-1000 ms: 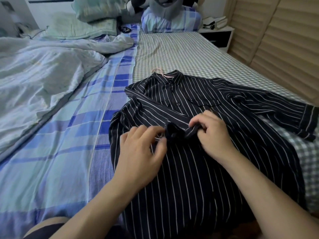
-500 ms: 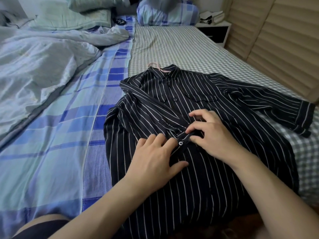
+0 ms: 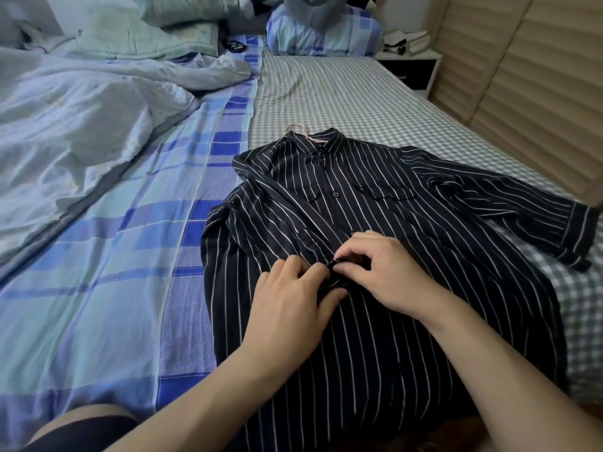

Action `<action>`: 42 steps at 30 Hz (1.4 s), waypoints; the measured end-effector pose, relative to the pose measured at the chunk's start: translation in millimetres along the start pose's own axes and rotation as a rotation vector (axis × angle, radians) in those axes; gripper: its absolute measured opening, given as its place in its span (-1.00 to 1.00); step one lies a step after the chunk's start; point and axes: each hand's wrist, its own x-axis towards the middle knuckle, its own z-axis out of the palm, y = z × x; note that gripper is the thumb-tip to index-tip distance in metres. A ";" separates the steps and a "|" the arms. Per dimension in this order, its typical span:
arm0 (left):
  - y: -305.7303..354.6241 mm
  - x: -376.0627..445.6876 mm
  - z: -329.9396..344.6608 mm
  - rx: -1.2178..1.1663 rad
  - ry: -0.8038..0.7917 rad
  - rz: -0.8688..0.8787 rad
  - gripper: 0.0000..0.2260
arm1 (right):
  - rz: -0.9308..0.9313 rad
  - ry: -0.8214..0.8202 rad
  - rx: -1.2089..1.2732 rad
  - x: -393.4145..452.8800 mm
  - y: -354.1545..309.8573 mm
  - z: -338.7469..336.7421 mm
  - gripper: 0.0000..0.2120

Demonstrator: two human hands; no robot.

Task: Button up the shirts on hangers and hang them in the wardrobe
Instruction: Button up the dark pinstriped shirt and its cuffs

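A black shirt with thin white stripes (image 3: 385, 207) lies flat on the bed, collar pointing away from me. A pink hanger (image 3: 301, 131) sticks out of its collar. The upper buttons along the front placket look fastened. My left hand (image 3: 290, 301) and my right hand (image 3: 381, 269) meet at the placket around mid-chest. Both pinch the dark fabric edges there, fingertips close together. The button between them is hidden by my fingers.
The shirt rests on a green checked sheet (image 3: 342, 102); a blue plaid sheet (image 3: 107, 282) and a rumpled pale duvet (image 3: 71, 125) lie to the left. Pillows (image 3: 169, 31) are at the head. A nightstand (image 3: 411, 65) and slatted wardrobe doors (image 3: 535, 86) stand on the right.
My left hand, flat beside an exposed button half a second ago, now pinches the placket. My right hand has closed in on the same spot, and the button is covered.
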 end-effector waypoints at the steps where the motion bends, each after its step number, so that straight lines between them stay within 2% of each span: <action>1: 2.7 0.4 -1.2 0.023 -0.002 -0.039 -0.60 | 0.008 -0.016 -0.019 -0.6 0.1 0.8 -0.95; 4: 7.9 2.0 -1.2 0.077 0.002 -0.131 -0.50 | 0.097 -0.020 0.000 -2.6 -1.7 3.7 -0.93; 10: 9.2 1.5 2.3 0.079 -0.011 -0.127 -0.59 | 0.258 0.078 0.265 0.0 -4.9 3.8 -0.93; 15: 12.0 0.6 -0.8 -0.035 -0.007 -0.145 -0.79 | 0.283 0.043 0.430 -0.2 -11.8 -0.8 -0.96; 17: 12.8 2.5 -5.0 -0.096 -0.022 -0.167 -0.86 | 0.267 0.033 0.393 -0.9 -14.2 -1.1 -0.97; 20: 10.9 4.1 -17.6 -0.278 -0.002 -0.224 -0.88 | 0.253 0.045 0.328 -1.2 -19.9 2.5 -0.95; 25: -1.1 12.6 -37.9 -0.682 0.094 -0.380 -0.74 | 0.240 0.096 0.457 3.4 -42.0 3.6 -0.94; 28: -7.2 16.7 -40.5 -0.873 0.132 -0.479 -0.75 | 0.224 0.075 0.433 4.9 -54.7 14.7 -0.95; 31: -10.0 16.8 -40.9 -1.012 0.120 -0.500 -0.78 | 0.230 0.120 0.408 6.0 -58.7 23.0 -0.91; 35: -9.4 16.4 -45.7 -1.013 0.106 -0.462 -0.89 | 0.244 0.169 0.422 6.3 -61.6 22.7 -0.91; 39: -15.8 20.2 -48.7 -0.872 0.182 -0.504 -0.82 | 0.276 0.122 0.537 5.0 -64.1 21.8 -0.94; 42: -20.4 21.6 -54.9 -0.801 0.063 -0.447 -0.78 | 0.355 0.268 0.676 3.4 -63.8 12.3 -0.95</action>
